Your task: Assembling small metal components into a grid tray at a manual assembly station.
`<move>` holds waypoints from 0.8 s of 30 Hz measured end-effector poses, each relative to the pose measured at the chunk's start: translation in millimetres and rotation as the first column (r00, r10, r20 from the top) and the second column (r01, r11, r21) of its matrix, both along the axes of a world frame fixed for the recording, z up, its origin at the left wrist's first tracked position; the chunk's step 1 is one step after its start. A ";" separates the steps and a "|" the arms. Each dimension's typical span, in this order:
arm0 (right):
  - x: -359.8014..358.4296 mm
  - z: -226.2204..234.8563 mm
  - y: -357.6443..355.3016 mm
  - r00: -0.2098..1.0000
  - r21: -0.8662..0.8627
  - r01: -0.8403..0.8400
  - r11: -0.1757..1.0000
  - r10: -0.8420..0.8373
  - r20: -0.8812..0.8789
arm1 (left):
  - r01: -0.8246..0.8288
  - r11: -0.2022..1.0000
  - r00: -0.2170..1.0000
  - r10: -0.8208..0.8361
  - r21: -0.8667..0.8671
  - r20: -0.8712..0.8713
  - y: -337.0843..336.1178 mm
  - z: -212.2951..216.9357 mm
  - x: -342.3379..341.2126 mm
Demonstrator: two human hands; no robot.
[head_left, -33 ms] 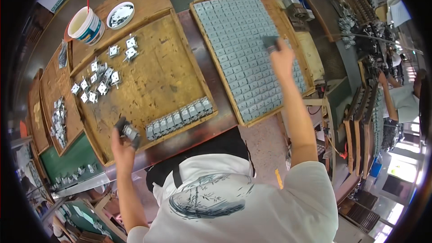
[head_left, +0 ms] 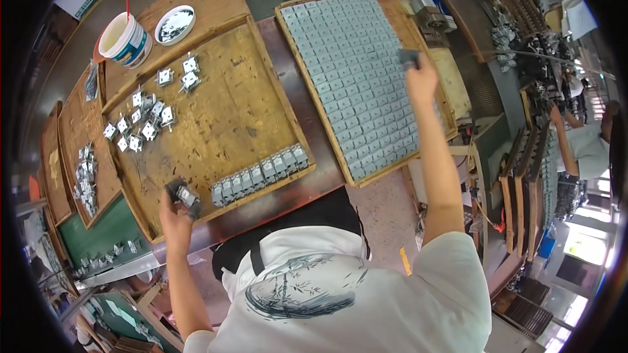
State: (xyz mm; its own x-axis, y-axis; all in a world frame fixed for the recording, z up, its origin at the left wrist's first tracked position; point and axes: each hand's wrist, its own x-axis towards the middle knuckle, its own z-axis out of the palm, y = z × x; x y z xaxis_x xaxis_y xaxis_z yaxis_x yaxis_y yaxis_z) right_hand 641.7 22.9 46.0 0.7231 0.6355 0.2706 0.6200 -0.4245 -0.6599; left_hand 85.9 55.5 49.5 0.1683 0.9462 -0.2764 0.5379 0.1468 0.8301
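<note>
I see left hand [head_left: 174, 212] at near edge of yellow-brown wooden tray [head_left: 229, 111], grip closed around small metal part [head_left: 185, 194]. Row of same parts [head_left: 260, 172] lies just beside it along tray's near rim; loose cluster [head_left: 140, 124] sits at tray's far left. Right hand [head_left: 420, 82] reaches over second tray [head_left: 383, 6] filled with grid of grey plates [head_left: 353, 78], grip pinching small dark grey piece [head_left: 409, 57] above grid's right side. White bucket [head_left: 125, 39] and round dish [head_left: 174, 24] stand beyond on desk.
</note>
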 end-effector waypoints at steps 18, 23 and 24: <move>179.3 -62.6 -32.8 0.890 0.302 0.062 0.951 0.084 -0.447 | 0.289 0.955 0.957 -0.288 0.067 -0.025 -19.0 -24.3 -41.7; 141.2 -38.8 -61.5 0.709 0.395 -0.113 0.912 0.352 -0.610 | -0.229 0.779 0.624 0.577 0.583 -0.527 -22.2 -13.9 -131.6; 121.2 -37.8 -59.8 0.709 0.394 -0.116 0.912 0.354 -0.610 | -0.371 0.830 0.425 0.551 0.417 -0.718 -21.2 0.4 -144.2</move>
